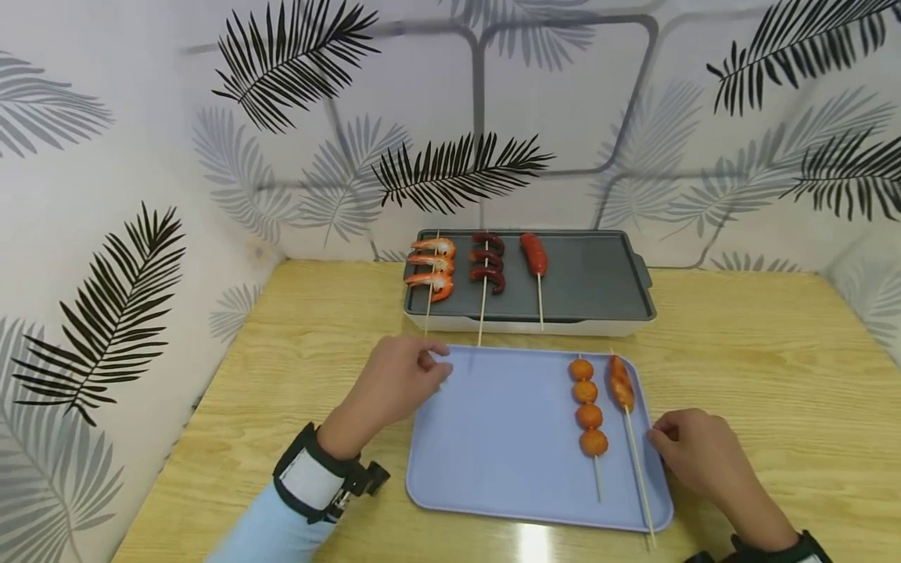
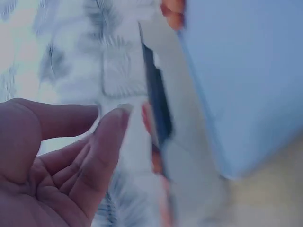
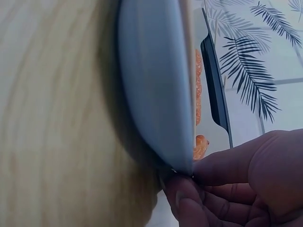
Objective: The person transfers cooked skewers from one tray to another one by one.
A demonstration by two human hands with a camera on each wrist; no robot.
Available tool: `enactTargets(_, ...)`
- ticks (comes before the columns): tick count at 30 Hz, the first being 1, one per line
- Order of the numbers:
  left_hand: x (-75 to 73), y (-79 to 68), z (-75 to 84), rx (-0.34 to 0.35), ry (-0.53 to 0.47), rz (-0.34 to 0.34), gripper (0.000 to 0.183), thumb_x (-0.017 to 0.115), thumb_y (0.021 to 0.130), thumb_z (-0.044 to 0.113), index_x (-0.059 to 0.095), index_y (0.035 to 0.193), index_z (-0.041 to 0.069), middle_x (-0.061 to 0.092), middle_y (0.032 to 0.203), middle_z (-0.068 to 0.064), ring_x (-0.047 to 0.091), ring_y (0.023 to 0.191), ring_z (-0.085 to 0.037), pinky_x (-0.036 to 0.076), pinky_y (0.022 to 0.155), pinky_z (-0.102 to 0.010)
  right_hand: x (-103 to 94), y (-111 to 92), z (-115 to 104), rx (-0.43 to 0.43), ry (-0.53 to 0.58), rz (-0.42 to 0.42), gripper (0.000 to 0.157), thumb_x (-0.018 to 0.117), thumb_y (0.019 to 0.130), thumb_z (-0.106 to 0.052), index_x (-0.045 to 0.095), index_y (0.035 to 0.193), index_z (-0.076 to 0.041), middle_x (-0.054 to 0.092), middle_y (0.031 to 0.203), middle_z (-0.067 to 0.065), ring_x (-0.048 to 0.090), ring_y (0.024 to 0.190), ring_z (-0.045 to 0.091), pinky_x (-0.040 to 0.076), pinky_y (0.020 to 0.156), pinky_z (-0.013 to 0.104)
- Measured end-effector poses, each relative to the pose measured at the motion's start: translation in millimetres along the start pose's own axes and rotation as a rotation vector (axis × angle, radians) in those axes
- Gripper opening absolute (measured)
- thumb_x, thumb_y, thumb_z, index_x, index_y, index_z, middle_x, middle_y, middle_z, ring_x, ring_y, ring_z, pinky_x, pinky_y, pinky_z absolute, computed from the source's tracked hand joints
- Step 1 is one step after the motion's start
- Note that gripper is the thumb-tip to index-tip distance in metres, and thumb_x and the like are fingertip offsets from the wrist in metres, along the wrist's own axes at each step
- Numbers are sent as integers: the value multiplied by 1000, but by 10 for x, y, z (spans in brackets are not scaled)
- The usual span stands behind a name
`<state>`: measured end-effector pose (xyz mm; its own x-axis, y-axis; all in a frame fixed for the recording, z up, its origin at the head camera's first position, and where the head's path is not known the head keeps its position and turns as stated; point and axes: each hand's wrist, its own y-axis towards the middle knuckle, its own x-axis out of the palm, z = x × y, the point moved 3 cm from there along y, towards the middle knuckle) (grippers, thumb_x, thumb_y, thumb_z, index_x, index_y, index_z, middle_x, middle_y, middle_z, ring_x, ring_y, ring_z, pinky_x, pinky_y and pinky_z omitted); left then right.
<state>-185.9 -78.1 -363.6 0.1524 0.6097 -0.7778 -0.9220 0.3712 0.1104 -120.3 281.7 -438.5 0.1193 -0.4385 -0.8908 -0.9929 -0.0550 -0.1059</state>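
Note:
My right hand [image 1: 700,453] pinches the right rim of the blue tray [image 1: 493,438] between thumb and fingers, as the right wrist view shows up close. On the tray's right side lie a skewer of round orange balls [image 1: 590,416] and a skewer with a browned sausage [image 1: 622,383], its stick reaching past the front rim. Over the tray's back left corner hovers my left hand [image 1: 401,379], loosely curled, thumb and forefinger slightly apart with nothing between them. In the left wrist view the fingers [image 2: 106,151] are clear of the tray.
Behind the tray stands a dark grill pan [image 1: 591,274] on a pale base. It bears a shrimp skewer [image 1: 432,270], a skewer of curved dark red pieces [image 1: 487,274] and a red sausage skewer [image 1: 535,254], sticks pointing frontward. A leaf-patterned wall covering [image 1: 436,102] rises behind the wooden table [image 1: 746,336].

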Motion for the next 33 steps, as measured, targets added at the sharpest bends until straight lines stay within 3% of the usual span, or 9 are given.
enactTargets(5,17,537,435,154,25,14,16,63,92,12,75,100,7,61,65,3,47,53,-7,37,53,-23,-12,-40,68,3,3,25,14,65,88,-12,72,79,-5,62,67,-3,50,59,14,41,55,33)
enactTargets(9,161,957,607,140,12,12,16,61,92,10,76,95,7,66,73,2,54,59,-9,41,54,-21,10,-76,97,-11,9,49,13,65,87,-11,72,77,-6,61,65,-4,50,59,13,40,55,32)
enactTargets(13,338,1238,688,94,39,-4,30,56,89,3,60,61,11,40,55,5,30,47,-7,23,46,-19,41,-89,72,-11,32,50,13,66,87,-11,72,76,-7,59,64,-5,49,58,12,39,54,30)
enactTargets(15,407,1336,714,61,64,-7,39,55,87,0,43,52,14,26,51,5,20,47,-8,16,46,-21,48,-87,66,-5,38,42,13,67,87,-10,72,76,-7,59,64,-5,49,58,12,39,54,30)
enactTargets(17,463,1431,729,9,109,-3,43,55,85,0,36,49,15,24,51,5,20,47,-9,19,46,-22,49,-81,69,7,41,28,13,67,88,-11,72,76,-6,60,65,-4,49,59,12,40,54,29)
enactTargets(20,507,1562,755,-75,196,12,38,60,86,6,43,53,15,35,54,4,38,53,-12,35,50,-25,34,-65,80,8,39,33,14,66,87,-10,71,76,-6,60,65,-4,50,59,12,40,55,30)
enactTargets(23,538,1662,770,-147,260,20,25,65,87,14,56,63,13,51,65,2,58,71,-18,50,65,-31,13,-49,83,-6,41,51,14,65,87,-9,71,75,-6,60,65,-3,50,60,13,41,55,30)
enactTargets(25,561,1698,777,-183,257,9,18,66,88,16,61,71,10,56,71,0,62,78,-20,52,68,-33,6,-43,81,-11,39,56,13,65,87,-9,72,75,-6,60,65,-4,50,59,12,41,55,30)
enactTargets(33,653,1737,790,-238,196,15,13,70,88,18,65,87,6,59,76,-4,62,77,-20,50,67,-33,-16,-40,80,-39,50,111,12,67,84,-9,71,73,-9,58,63,-5,48,58,12,39,55,31)
